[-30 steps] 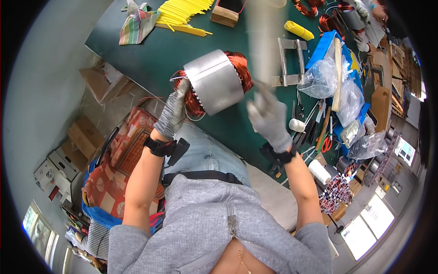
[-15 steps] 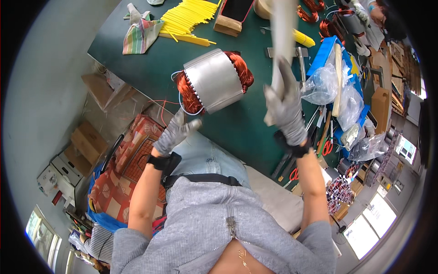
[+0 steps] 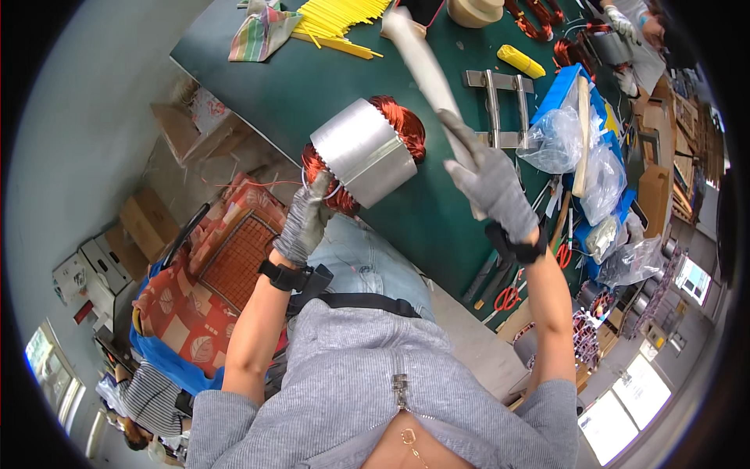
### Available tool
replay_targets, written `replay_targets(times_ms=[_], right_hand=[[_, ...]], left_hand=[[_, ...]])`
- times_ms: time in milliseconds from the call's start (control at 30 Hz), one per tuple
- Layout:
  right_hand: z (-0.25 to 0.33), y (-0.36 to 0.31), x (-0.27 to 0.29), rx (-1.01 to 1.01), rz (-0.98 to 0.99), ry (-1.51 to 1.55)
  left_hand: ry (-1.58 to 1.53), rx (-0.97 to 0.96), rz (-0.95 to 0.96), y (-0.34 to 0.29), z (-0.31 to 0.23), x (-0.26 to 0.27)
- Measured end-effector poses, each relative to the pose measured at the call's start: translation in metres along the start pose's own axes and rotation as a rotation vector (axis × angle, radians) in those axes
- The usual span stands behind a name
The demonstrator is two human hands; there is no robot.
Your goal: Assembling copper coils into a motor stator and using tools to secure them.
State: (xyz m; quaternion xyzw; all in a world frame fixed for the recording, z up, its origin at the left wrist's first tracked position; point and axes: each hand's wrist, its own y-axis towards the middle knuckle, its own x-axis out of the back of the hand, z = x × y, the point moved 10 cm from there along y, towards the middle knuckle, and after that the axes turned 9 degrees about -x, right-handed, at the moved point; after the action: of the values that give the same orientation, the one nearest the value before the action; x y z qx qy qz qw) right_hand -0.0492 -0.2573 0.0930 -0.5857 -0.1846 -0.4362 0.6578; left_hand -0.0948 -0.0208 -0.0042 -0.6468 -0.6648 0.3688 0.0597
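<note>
A motor stator [image 3: 364,152] with a silver metal shell lies tilted on the green table, copper windings bulging from both ends. At its near-left end my gloved left hand [image 3: 307,215] is closed on the copper winding [image 3: 341,202], beside a pale looped wire; some fingertips are hidden there. To the right of the stator, my gloved right hand [image 3: 492,180] grips a pale club-shaped stick [image 3: 422,62]. The stick slants up and left above the table, its thick rounded end farthest from me and apart from the stator.
Yellow strips [image 3: 336,19] and a striped cloth [image 3: 262,35] lie at the far left. A metal bar frame [image 3: 492,109], a yellow bundle [image 3: 520,61] and a blue bin [image 3: 558,94] with plastic bags stand right. Red-handled scissors [image 3: 508,298] lie nearer. Another person's gloved hands [image 3: 621,25] work at far right.
My left hand has moved up onto the copper winding and closed. The stick has swung from nearly upright to a leftward slant. The stator sits slightly lower in view.
</note>
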Motion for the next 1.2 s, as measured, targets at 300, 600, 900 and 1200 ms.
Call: replay_targets(times_ms=[300, 600, 900, 1200], right_hand=[[0.035, -0.013, 0.04, 0.366, -0.485, 0.04], [0.026, 0.026, 0.009, -0.13, 0.085, 0.337], [0.081, 0.026, 0.085, 0.33, -0.437, 0.437], [0.071, 0.049, 0.033, 0.182, -0.113, 0.443]], left_hand=[[-0.38, 0.098, 0.127, 0.031, -0.009, 0.014], [-0.422, 0.198, 0.018, 0.054, -0.04, 0.019], [-0.486, 0.344, -0.01, 0.065, -0.043, 0.016], [-0.682, 0.459, 0.223, 0.085, -0.052, 0.013]])
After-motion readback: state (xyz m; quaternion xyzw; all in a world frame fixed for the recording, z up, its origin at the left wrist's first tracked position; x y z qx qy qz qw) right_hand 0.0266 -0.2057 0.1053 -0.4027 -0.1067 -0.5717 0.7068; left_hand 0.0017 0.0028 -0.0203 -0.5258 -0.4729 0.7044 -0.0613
